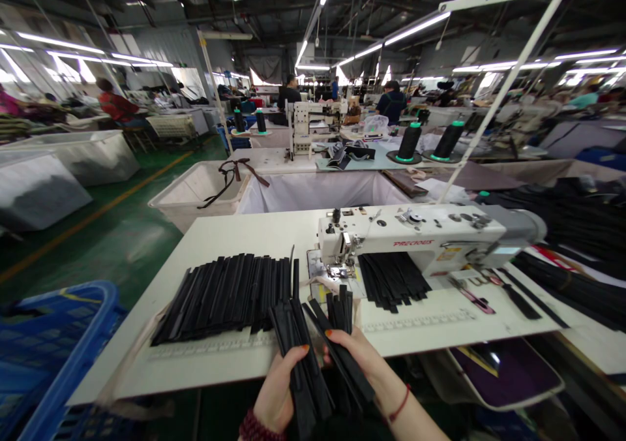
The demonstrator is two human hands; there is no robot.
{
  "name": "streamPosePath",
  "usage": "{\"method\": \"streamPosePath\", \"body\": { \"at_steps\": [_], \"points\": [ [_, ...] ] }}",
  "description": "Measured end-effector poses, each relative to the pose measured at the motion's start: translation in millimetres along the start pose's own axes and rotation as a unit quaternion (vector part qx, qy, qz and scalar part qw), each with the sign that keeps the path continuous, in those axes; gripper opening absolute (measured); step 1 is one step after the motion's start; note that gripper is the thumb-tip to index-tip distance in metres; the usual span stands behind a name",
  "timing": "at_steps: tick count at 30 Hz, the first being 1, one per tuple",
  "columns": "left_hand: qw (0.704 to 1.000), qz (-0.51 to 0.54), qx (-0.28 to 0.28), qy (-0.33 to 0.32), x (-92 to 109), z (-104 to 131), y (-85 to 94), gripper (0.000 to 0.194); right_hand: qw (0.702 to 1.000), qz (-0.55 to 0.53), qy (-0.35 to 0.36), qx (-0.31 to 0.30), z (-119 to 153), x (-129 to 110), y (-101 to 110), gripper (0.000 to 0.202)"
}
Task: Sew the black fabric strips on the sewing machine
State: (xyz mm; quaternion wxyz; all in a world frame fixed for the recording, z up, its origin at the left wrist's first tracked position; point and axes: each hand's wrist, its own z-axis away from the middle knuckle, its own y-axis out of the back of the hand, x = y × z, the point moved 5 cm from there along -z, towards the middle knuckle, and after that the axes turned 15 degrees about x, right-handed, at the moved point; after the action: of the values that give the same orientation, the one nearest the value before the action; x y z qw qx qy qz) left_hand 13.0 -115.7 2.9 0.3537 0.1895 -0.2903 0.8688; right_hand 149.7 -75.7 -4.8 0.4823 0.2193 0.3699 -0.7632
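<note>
Holding a bundle of black strips [313,356] at the near edge of the sewing table [235,232], long axes running away toward the sewing machine [415,239], slightly fanned. Left hand [276,392] and right hand [362,356] both curled closed around the bundle. White tabletop; larger pile of strips [225,297] left of the machine, another heap [391,278] under its arm. Factory hall, strip lighting, green floor. Strips flat, narrow, matte black.

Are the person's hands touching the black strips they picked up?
Touching. The head view shows the left hand and right hand wrapped around a bundle of black strips, fingers pressed on them.
</note>
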Motion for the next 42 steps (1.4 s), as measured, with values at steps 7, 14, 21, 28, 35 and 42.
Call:
{"method": "streamPosePath", "body": {
  "at_steps": [7, 14, 21, 28, 35, 42],
  "points": [
    [0.996, -0.027, -0.071, -0.046, 6.8, 10.6, -11.7, 0.041, 1.0, -0.008, 0.001, -0.012, 1.7, 1.6, -2.9, 0.047],
    [0.99, -0.041, -0.047, -0.123, 9.1, 9.6, -13.7, 0.057, 0.992, 0.071, 0.086, -0.052, 5.3, -8.2, -17.1, 0.048],
    [0.993, -0.035, -0.04, -0.102, 3.4, 5.2, -8.5, 0.046, 0.984, 0.148, 0.092, -0.041, 5.9, -4.6, -20.7, 0.038],
    [0.998, -0.016, 0.059, -0.029, -2.6, -6.6, 7.3, 0.016, 0.928, 0.324, 0.174, 0.053, 5.7, -39.7, 24.5, 0.023],
    [0.997, 0.014, 0.063, 0.037, -12.0, 0.0, -2.3, 0.014, 0.723, 0.576, 0.278, 0.263, -28.5, -135.6, 69.8, 0.025],
    [0.997, -0.012, 0.067, 0.024, -11.5, 4.3, -5.0, 0.013, 0.587, 0.677, 0.314, 0.315, -82.8, -174.8, 42.1, 0.031]
  ]
}}
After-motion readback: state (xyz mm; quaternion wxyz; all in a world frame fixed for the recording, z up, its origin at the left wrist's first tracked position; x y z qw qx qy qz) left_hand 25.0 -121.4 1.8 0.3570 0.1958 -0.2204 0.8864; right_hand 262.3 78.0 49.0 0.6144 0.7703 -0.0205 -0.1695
